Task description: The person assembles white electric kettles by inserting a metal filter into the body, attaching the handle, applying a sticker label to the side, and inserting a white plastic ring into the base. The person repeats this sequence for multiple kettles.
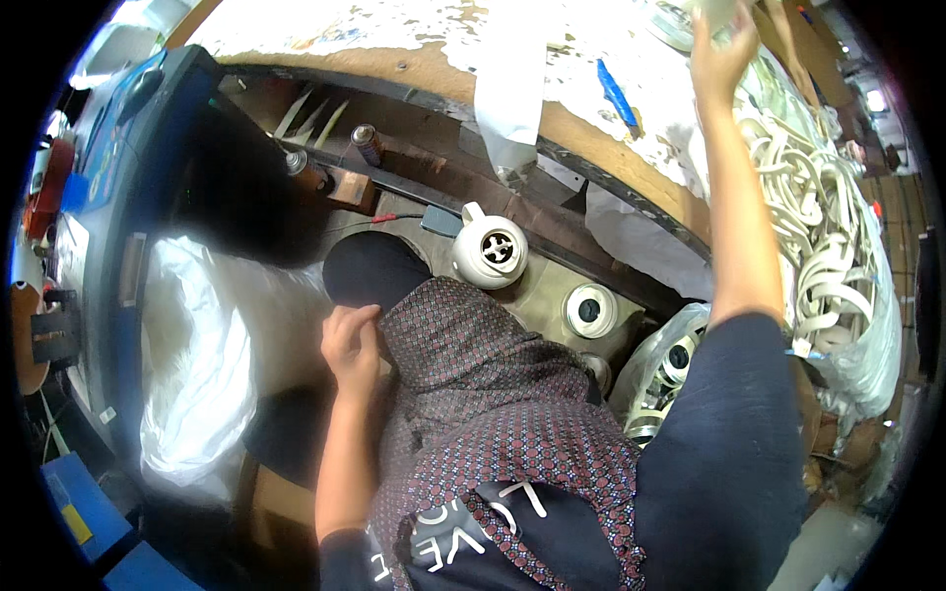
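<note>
At the top right edge my right hand (724,54) is raised over the worktop, its fingers round a pale, round, translucent piece (717,12) that the frame partly cuts off. My left hand (352,345) rests beside my knee, fingers loosely curled, with nothing seen in them. Below the bench edge, in front of my lap, is a cream jug-shaped body (475,258) with a dark cross-ribbed opening. Right of it a round white part (574,317) has a black centre. The worktop (434,57), with flaking white paint, carries a blue pen (616,94).
A plastic bag of curved cream handles (818,227) crowds the right side. Another bag (650,345) with round parts sits by my right elbow. Left are a white plastic sack (197,374) and a blue cabinet-like box (138,158). Two spray cans (367,145) stand under the bench.
</note>
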A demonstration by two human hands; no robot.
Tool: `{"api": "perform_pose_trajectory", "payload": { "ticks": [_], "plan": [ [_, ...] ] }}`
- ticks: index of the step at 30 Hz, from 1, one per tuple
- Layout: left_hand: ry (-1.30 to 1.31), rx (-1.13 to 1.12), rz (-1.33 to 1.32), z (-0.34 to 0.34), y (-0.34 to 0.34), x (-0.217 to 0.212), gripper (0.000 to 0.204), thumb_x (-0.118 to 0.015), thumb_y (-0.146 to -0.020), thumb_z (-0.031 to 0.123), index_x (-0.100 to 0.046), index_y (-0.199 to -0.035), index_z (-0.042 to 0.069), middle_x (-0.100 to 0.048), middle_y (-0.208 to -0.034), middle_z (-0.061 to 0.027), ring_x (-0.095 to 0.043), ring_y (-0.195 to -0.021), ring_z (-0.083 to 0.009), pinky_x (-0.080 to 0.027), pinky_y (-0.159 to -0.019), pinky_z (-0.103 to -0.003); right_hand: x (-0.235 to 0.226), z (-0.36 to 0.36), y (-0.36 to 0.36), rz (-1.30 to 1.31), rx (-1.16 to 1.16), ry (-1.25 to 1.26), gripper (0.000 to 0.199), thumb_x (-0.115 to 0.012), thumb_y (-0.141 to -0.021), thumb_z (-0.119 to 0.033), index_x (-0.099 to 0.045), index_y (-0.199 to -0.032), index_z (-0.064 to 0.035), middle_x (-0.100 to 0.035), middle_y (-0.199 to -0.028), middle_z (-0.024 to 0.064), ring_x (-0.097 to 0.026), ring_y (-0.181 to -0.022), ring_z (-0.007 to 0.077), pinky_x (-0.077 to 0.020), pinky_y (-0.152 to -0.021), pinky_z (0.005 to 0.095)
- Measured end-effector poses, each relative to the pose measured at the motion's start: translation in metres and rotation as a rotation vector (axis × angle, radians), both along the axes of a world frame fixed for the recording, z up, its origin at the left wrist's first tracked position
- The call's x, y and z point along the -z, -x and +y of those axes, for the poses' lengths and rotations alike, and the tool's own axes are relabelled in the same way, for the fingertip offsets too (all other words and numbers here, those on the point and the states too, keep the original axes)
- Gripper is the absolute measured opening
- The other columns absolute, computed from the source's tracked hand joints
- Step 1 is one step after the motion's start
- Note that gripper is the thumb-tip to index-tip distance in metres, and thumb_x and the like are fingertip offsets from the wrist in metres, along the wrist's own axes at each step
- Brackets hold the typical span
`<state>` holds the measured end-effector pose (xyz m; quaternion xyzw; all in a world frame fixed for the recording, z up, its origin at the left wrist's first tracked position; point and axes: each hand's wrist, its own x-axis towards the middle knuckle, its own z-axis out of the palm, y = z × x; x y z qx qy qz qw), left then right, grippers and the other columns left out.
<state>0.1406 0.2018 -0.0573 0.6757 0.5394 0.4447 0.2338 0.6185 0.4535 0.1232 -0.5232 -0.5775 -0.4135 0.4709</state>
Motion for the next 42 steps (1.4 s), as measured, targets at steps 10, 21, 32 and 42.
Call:
{"api": "perform_pose_trajectory", "payload": {
  "ticks": [10,21,32,42],
  "plan": [
    [0.080,-0.151,-0.185,-0.008,0.008,0.014,0.013,-0.056,-0.084,-0.007,-0.066,-0.089,0.000,-0.064,-0.083,-0.0035,-0.056,-0.074,-0.0125,-0.044,-0.068,-0.025,0.310,-0.239,0.157,0.296,-0.374,1.125,0.038,-0.081,-0.070,-0.026,-0.067,-0.103,-0.0112,-0.040,-0.142,0.0208,-0.043,-0.125,0.0398,-0.0363,-0.103,0.0466],
    [-0.286,0.156,-0.172,-0.054,-0.038,-0.067,0.094,-0.082,-0.068,0.006,-0.028,-0.144,0.009,-0.040,-0.141,-0.0253,-0.045,-0.128,-0.0382,-0.040,-0.103,-0.046,0.076,-0.242,0.202,0.102,-0.985,0.637,0.036,-0.080,-0.062,-0.013,-0.060,-0.092,-0.0120,-0.059,-0.121,0.0206,-0.055,-0.114,0.0395,-0.0380,-0.101,0.0545],
    [-0.785,0.127,-0.084,-0.102,-0.045,-0.158,0.085,-0.081,-0.070,0.038,-0.033,-0.140,0.031,-0.038,-0.140,-0.0310,-0.037,-0.131,-0.0504,-0.018,-0.110,-0.061,-0.006,-0.332,0.261,0.128,-1.243,0.111,0.049,-0.073,-0.082,-0.031,-0.037,-0.116,-0.0245,-0.059,-0.110,0.0177,-0.056,-0.099,0.0312,-0.0435,-0.096,0.0493],
    [-1.039,-0.186,0.184,-0.167,-0.016,-0.164,0.039,-0.077,-0.068,0.020,-0.061,-0.101,0.032,-0.044,-0.132,-0.0162,-0.042,-0.128,-0.0420,-0.025,-0.112,-0.061,-0.018,-0.350,0.296,-0.007,-1.478,0.365,0.084,-0.083,-0.072,-0.032,-0.022,-0.130,-0.0280,-0.051,-0.120,0.0142,-0.054,-0.109,0.0307,-0.0356,-0.107,0.0543]
  ]
}}
